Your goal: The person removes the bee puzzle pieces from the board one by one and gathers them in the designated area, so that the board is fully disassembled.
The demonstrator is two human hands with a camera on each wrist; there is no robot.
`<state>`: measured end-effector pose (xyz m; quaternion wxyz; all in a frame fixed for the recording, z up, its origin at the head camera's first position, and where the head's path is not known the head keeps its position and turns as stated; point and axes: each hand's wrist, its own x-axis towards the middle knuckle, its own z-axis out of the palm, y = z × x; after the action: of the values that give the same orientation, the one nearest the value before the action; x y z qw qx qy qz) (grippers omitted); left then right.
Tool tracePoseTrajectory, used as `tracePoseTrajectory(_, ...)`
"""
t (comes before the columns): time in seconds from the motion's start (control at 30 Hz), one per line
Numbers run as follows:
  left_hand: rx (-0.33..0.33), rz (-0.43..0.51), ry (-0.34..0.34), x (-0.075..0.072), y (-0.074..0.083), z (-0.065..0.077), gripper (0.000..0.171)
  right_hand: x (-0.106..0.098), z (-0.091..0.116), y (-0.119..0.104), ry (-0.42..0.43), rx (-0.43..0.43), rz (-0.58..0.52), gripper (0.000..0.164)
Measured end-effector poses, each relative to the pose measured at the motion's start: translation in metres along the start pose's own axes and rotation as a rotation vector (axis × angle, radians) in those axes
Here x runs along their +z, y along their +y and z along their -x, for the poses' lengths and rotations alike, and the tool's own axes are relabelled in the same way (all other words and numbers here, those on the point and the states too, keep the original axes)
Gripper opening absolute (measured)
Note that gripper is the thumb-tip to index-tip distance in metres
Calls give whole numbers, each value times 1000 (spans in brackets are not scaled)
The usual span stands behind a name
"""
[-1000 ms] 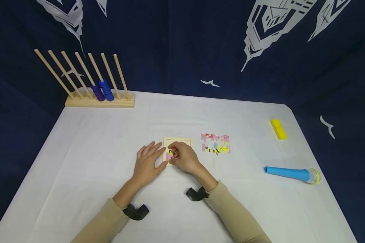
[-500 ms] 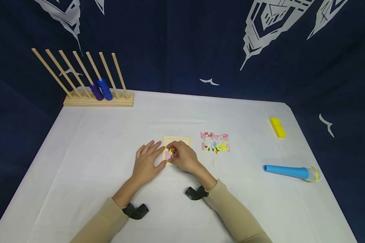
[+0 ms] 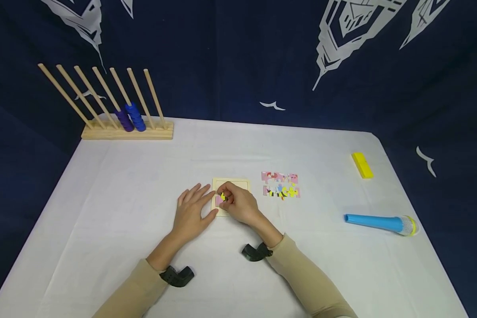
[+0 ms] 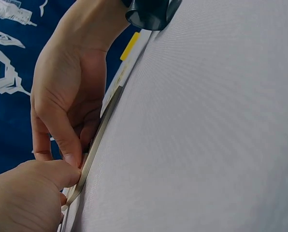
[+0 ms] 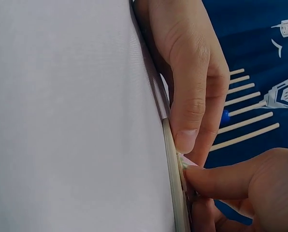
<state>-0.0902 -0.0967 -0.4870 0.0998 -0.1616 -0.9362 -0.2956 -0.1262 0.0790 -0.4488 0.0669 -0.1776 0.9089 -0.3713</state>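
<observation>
A small square wooden puzzle frame [image 3: 212, 205] lies flat on the white table. Pink and yellow puzzle pieces [image 3: 219, 202] show in its left part, partly hidden by fingers. My left hand [image 3: 192, 214] lies spread, thumb and index finger touching the frame's left edge. Over the frame, my right hand [image 3: 240, 205] pinches a puzzle piece between thumb and fingers, mostly covered. In the right wrist view the right thumb [image 5: 226, 181] presses near the frame's edge, close to the left thumb. Right of the frame lie several loose puzzle pieces [image 3: 280, 191] in two rows.
At the back left stands a wooden peg rack [image 3: 127, 132] with purple rings [image 3: 124, 120] and blue rings [image 3: 136, 117]. A yellow block [image 3: 362, 165] and a blue toy microphone [image 3: 375, 221] lie on the right. Behind the table hangs a dark blue cloth [image 3: 238, 57].
The right fingers have shifted very slightly over the pieces in the frame. The left hand stays in place; the whole view has drifted a little.
</observation>
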Motion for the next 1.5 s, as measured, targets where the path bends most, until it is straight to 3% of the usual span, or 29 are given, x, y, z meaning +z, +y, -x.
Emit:
tracePoseTrajectory(0.23, 0, -7, -6, -1, 0, 0, 49, -2, -2, 2, 42, -51, -114, 24)
tracePoseTrajectory(0.5, -12, -7, 1, -3, -1, 0, 49, -24, -3, -8, 32, 48, -299, 23)
tracePoseTrajectory(0.67, -19, -1, -1, -3, 0, 0, 50, -44, 7, 1, 29, 119, -383, 26)
tracePoseTrajectory(0.87, -23, 13, 1, -2, 1, 1, 50, -71, 29, 30, 76, 212, -404, 30)
tracePoseTrajectory(1.13, -30, 21, 0, -2, 0, 1, 51, -97, 53, 64, 135, 268, -312, 30)
tracePoseTrajectory(1.37, -21, 29, 2, 0, 1, 1, 51, -97, 62, 71, 125, 298, -317, 30)
tracePoseTrajectory(1.5, -15, 32, 1, 1, 2, 0, 50, -95, 63, 64, 97, 317, -353, 31)
